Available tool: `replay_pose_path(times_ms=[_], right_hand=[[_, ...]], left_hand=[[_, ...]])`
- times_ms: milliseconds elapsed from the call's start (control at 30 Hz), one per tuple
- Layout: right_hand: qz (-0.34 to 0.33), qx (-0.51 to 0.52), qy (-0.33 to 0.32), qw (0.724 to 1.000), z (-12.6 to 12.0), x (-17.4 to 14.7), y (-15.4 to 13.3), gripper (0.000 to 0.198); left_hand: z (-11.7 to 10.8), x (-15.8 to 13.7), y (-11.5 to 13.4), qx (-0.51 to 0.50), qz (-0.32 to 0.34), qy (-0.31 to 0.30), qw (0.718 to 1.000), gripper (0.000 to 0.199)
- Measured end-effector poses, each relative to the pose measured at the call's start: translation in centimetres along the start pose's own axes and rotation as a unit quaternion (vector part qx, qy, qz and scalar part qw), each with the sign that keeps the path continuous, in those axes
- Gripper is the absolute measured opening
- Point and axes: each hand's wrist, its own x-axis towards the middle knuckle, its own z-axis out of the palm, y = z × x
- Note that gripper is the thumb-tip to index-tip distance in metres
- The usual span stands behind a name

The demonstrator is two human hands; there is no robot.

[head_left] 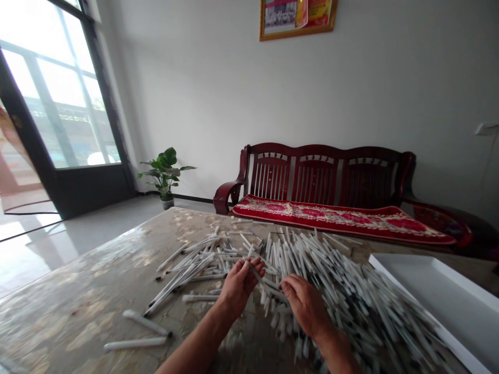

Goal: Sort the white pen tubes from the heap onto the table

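Note:
My left hand point(242, 283) is closed, thumb and fingers pinching one end of a slim white pen-like stick point(258, 276) above the table. That stick slants down to the right, toward my right hand point(306, 302). The fingers of my right hand are curled in, and what they hold, if anything, is hidden. Under and beyond both hands spreads a large heap of similar white sticks point(300, 257), many with dark ends. Left of my left hand is a looser group of white sticks point(197, 272) with black tips. Two more sticks point(136, 343) lie apart at the front left.
A shallow white box lid or tray point(448, 291) sits at the table's right, against the heap. The table point(89, 301) has a patterned, glossy cover. Beyond it stand a dark red wooden bench point(315, 174) with a red floral mat and a potted plant point(166, 174). A glass door point(78, 119) is at left.

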Motion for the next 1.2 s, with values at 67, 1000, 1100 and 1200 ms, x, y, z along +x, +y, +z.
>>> replay_pose_path(times_ms=[67, 1000, 1100, 1200], right_hand=[[-0.007, -0.013, -0.012, 1.000, 0.2, -0.1, -0.4, 0.043], [0.059, 0.056, 0.090, 0.993, 1.7, 0.0, 0.6, 0.043], [0.046, 0.081, 0.112, 0.989, 1.6, 0.1, 0.6, 0.033], [0.072, 0.081, 0.103, 0.989, 1.5, 0.0, 0.6, 0.041]], left_hand=[[0.0, 0.1, -0.1, -0.018, 0.006, 0.011, 1.000, 0.006], [0.0, -1.1, -1.4, 0.026, 0.024, 0.048, 0.998, 0.014], [-0.1, -1.1, -1.5, 0.023, 0.027, 0.042, 0.998, 0.015], [-0.1, -1.1, -1.7, 0.022, 0.030, 0.037, 0.999, 0.017]])
